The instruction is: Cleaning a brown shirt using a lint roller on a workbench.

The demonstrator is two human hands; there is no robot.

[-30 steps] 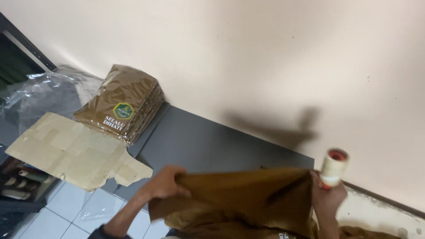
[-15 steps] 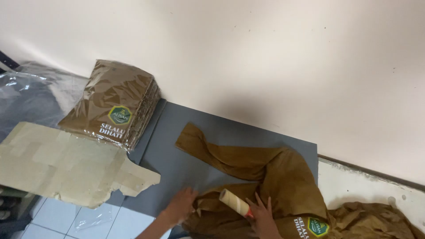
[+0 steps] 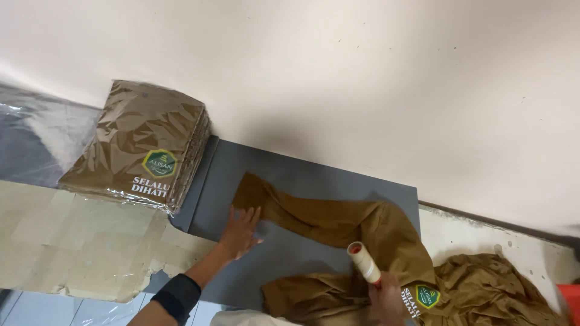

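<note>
— Board [image 3: 314, 181], grey — brown shirt [image 3: 338, 223] spread across it, bagged stack [image 3: 142, 151] at ten o'clock?

— Yes. Left hand [image 3: 241, 229] lies open, flat on the sleeve at nine o'clock; right hand [image 3: 383, 299] grips a roller [image 3: 364, 261]. Smoothing, I'd judge — rolling wants cloth taut.

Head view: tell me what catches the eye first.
A brown garment sprawls across the grey board at centre, the left hand flat by its sleeve. The right hand grips a lint roller at the lower edge. A stack of wrapped brown shirts sits upper left.
</note>
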